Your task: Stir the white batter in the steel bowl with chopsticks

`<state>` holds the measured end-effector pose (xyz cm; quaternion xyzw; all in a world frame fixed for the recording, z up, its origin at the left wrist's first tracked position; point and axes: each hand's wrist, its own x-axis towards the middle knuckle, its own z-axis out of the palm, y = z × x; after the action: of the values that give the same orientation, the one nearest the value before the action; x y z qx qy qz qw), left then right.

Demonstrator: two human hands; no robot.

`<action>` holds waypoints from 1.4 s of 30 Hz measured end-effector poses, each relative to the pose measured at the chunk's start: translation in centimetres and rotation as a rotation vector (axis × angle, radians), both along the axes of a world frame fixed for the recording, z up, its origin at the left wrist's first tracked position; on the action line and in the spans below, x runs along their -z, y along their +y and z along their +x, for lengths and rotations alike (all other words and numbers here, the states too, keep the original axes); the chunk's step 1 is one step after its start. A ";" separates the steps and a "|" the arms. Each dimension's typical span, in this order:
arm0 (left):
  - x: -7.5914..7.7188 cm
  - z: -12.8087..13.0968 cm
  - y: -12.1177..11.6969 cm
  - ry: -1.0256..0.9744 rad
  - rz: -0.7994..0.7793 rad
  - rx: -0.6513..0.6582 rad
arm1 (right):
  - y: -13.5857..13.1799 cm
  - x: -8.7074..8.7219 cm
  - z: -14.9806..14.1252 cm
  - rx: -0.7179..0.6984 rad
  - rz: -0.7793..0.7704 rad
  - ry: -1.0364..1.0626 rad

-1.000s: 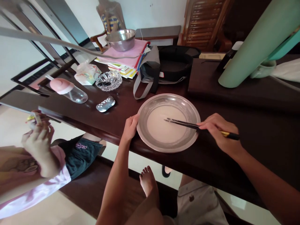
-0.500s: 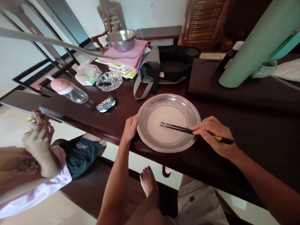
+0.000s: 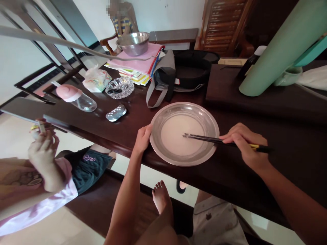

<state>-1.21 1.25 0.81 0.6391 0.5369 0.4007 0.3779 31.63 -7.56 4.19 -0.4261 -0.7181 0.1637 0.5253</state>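
Note:
A round metal basin [image 3: 163, 156] stands near the front edge of the dark table, with a pale, milky liquid [image 3: 176, 139] across its bottom. My left hand [image 3: 143, 137] grips the basin's left rim, its thumb at the edge and the other fingers partly hidden. In my right hand [image 3: 246, 143], closed to the right of the basin, is a pair of black chopsticks [image 3: 204, 138] with gold bands. They reach over the right rim, and their whitened tips are over or in the middle of the liquid; which of these I cannot tell.
Behind the basin lies a grey and black bag [image 3: 163, 75]. Left of it are a game controller [image 3: 116, 113], glass ashtray [image 3: 120, 87], tissue pack [image 3: 96, 80], pink-lidded bottle [image 3: 79, 98] and a metal bowl [image 3: 134, 44] on folders. Another person's hand [image 3: 44, 149] is at left; a green cylinder [image 3: 276, 51] leans at right.
My right hand has moved to the right, drawing the chopsticks' tips from left of centre towards the basin's middle. My left hand keeps its hold on the rim.

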 end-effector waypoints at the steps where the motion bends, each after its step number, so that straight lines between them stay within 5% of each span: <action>1: 0.0 0.0 0.0 -0.001 -0.006 0.000 | 0.0 -0.1 0.0 -0.036 -0.021 -0.027; 4: 0.0 0.0 0.0 -0.008 -0.008 -0.007 | 0.0 -0.2 -0.2 -0.089 -0.037 -0.158; 8: 0.0 -0.1 0.1 -0.006 -0.009 -0.017 | 0.1 -0.1 0.0 0.047 -0.038 -0.065; 13: -0.1 0.0 0.0 -0.001 -0.029 -0.025 | 0.0 -0.1 -0.2 -0.094 -0.021 -0.122; 18: -0.1 0.0 0.0 0.005 -0.030 -0.046 | 0.0 -0.1 -0.1 0.026 -0.036 -0.048; 22: -0.2 0.0 0.0 0.005 -0.010 -0.032 | 0.0 -0.3 -0.3 -0.083 -0.014 -0.108; 28: 0.0 -0.1 0.0 0.009 -0.007 -0.027 | 0.0 -0.3 -0.3 0.007 -0.022 -0.056; 32: 0.0 -0.1 0.0 0.000 0.000 -0.019 | -0.1 -0.3 -0.4 -0.130 0.010 -0.139; 37: -0.2 0.0 0.0 0.003 -0.012 -0.023 | 0.0 -0.2 -0.2 0.008 -0.016 -0.071; 42: -0.3 0.2 0.0 0.003 -0.020 -0.048 | -0.2 -0.4 -0.5 -0.077 -0.017 -0.130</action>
<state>-1.06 1.22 1.09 0.6228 0.5566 0.4032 0.3740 31.16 -7.79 4.59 -0.4124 -0.7650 0.1619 0.4675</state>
